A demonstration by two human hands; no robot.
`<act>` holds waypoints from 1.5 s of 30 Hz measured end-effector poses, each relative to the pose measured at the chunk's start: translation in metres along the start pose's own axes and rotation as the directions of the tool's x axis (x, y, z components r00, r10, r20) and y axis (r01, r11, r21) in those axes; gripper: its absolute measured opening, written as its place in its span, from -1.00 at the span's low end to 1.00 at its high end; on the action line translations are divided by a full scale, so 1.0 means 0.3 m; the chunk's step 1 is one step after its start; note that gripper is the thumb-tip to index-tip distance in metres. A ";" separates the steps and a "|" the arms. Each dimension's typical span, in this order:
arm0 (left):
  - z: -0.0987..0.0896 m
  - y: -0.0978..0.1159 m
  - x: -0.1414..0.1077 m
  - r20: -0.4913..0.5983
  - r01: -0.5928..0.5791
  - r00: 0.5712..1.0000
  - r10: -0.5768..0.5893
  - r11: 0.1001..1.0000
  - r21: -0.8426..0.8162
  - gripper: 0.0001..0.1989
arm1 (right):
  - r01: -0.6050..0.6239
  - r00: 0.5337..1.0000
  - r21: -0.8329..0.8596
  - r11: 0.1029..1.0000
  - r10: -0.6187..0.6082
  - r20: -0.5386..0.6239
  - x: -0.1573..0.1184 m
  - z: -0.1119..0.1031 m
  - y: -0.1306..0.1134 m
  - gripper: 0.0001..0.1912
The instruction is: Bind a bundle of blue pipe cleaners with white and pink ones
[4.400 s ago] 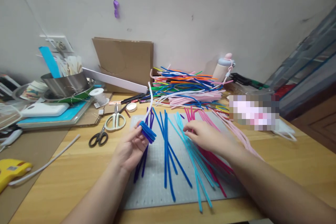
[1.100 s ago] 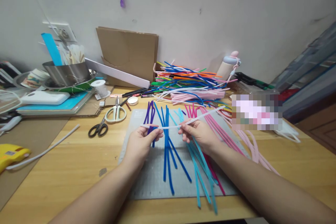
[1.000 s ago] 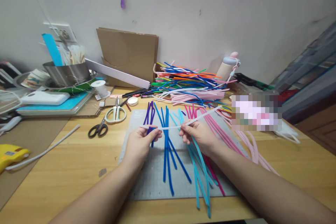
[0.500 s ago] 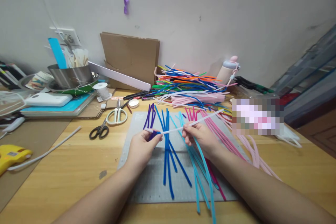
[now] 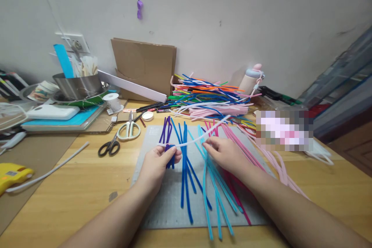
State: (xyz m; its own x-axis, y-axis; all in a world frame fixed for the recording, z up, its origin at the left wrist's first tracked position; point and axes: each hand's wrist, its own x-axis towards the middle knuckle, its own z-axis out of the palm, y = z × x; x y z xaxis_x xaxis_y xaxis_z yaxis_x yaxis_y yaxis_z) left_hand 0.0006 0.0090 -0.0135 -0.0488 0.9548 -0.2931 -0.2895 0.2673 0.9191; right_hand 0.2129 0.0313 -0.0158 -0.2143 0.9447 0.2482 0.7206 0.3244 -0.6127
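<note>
Over the mat (image 5: 164, 205), the left hand (image 5: 155, 163) pinches a white stem (image 5: 195, 140), the right hand (image 5: 226, 153) curled, its hold unclear.

yellow glue gun (image 5: 14, 175), light-blue stems (image 5: 217, 197)

Fuzzy matt stems (image 5: 183, 170), smooth pale wood tabletop (image 5: 95, 186), brown cardboard (image 5: 145, 66), shiny metal bowl (image 5: 76, 87).

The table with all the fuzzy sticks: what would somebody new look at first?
Probably the rainbow pile of sticks, heaped at the back of the table by the wall. Next might come the dark blue sticks and light blue sticks, spread over the grey mat in front. The white stick stands out too, sticking out from the left hand.
</note>
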 end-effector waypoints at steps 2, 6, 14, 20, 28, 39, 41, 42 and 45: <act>0.010 -0.012 -0.015 0.046 -0.023 0.999 0.021 0.999 0.041 -0.75 | 0.188 0.980 -0.068 0.980 -0.192 -0.051 -0.034 -0.026 -0.043 -0.73; 0.031 -0.037 -0.060 0.259 -0.145 0.960 0.105 0.980 0.139 -0.83 | 0.489 0.863 -0.074 0.869 -0.495 -0.106 -0.090 -0.034 -0.127 -0.82; 0.031 -0.045 -0.066 0.335 -0.234 0.933 0.133 0.930 0.283 -0.90 | 0.347 0.916 0.199 0.916 -0.377 0.137 -0.106 0.024 -0.153 -0.77; 0.027 -0.048 -0.062 0.299 -0.228 0.949 0.099 0.872 0.434 -0.88 | 0.226 0.961 0.135 0.965 -0.244 0.129 -0.103 0.032 -0.147 -0.88; 0.027 -0.060 -0.063 0.321 -0.305 0.935 0.150 0.801 0.515 -0.87 | 0.130 0.968 0.153 0.980 -0.159 0.195 -0.098 0.041 -0.158 -0.90; 0.028 -0.053 -0.070 0.408 -0.391 0.900 0.155 0.698 0.599 -0.85 | 0.075 0.937 0.161 0.984 -0.125 0.328 -0.089 0.037 -0.154 -0.87; 0.029 -0.052 -0.070 0.415 -0.393 0.897 0.150 0.700 0.596 -0.85 | 0.024 0.936 0.203 0.979 -0.093 0.340 -0.086 0.040 -0.153 -0.87; 0.030 -0.051 -0.069 0.417 -0.393 0.897 0.149 0.700 0.596 -0.85 | -0.001 0.934 0.225 0.974 -0.080 0.348 -0.085 0.041 -0.152 -0.87; 0.031 -0.050 -0.069 0.420 -0.390 0.896 0.142 0.703 0.595 -0.84 | -0.050 0.929 0.272 0.961 -0.055 0.366 -0.083 0.045 -0.152 -0.87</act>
State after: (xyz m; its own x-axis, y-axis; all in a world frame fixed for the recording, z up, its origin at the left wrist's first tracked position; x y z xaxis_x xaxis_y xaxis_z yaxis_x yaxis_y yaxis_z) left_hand 0.0149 -0.0134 -0.0187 0.3169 0.9482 -0.0215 0.3838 -0.1075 0.9171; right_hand 0.1763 -0.0063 -0.0041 -0.4804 0.8770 -0.0105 0.5236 0.2772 -0.8056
